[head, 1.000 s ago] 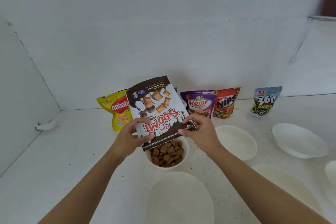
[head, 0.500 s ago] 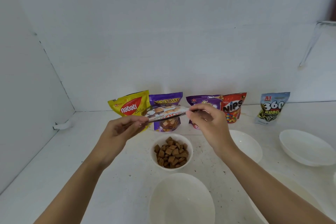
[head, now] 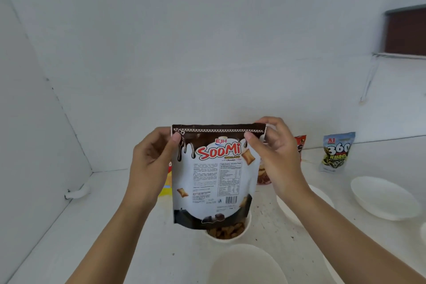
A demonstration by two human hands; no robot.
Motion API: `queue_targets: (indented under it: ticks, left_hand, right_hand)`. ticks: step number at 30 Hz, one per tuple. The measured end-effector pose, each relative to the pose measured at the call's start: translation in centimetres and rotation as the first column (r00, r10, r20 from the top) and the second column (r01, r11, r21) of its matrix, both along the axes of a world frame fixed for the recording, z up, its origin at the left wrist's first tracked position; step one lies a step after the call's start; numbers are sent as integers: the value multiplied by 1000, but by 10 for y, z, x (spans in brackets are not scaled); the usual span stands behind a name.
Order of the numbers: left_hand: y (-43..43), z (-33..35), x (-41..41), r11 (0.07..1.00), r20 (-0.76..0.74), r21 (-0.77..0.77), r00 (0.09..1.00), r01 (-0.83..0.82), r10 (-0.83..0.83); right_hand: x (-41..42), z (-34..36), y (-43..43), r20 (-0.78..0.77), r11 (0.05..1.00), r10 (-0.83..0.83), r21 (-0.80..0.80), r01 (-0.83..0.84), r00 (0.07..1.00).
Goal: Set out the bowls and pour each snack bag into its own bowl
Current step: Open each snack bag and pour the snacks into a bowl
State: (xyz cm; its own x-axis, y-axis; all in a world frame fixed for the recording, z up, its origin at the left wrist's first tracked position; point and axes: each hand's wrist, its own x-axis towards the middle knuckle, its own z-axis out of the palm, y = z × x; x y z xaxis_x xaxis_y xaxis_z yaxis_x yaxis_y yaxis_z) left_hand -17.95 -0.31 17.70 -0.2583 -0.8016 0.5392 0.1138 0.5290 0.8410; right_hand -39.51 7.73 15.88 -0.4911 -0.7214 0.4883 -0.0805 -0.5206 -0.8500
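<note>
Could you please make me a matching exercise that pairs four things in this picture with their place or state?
Things:
1. Soomi bag
2. 360 bag
3. nearest bowl
4. bowl below the Soomi bag

States:
a. holds brown snack pieces
b. pinched at its top corners by the left hand and right hand
c. standing untouched at the far right
d. empty

Pairs: 1-b, 2-c, 3-d, 4-a

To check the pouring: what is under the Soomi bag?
A white bowl with brown cereal pieces stands below the Soomi bag; the bag covers most of it, so its fill is hidden.
</note>
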Motion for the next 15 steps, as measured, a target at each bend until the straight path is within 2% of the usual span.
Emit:
queue_targets:
  ticks: [2,5,7,11,15]
  left_hand:
    - [2,10,-14,999,-60,-1,997,48,-48]
    - [6,18,-43,992,-131,0,984,125,-124]
    - [12,19,-63,979,-120,-21,972,201,-202]
    - [30,10,-107,942,63,-50,943,331,-328]
    - [60,5,-162,896,290,-52,865,442,-410]
  right_hand:
    - [-1,9,7,37,999,3,-49,-1,999]
    - [-15,17,21,-5,987,-122,-104,121,992]
    - [-32,17,35,-53,975,-216,-71,212,975]
    - [-72,12,80,-86,941,-331,36,335,940]
    - [-111,1,136,-104,880,-451,118,461,887]
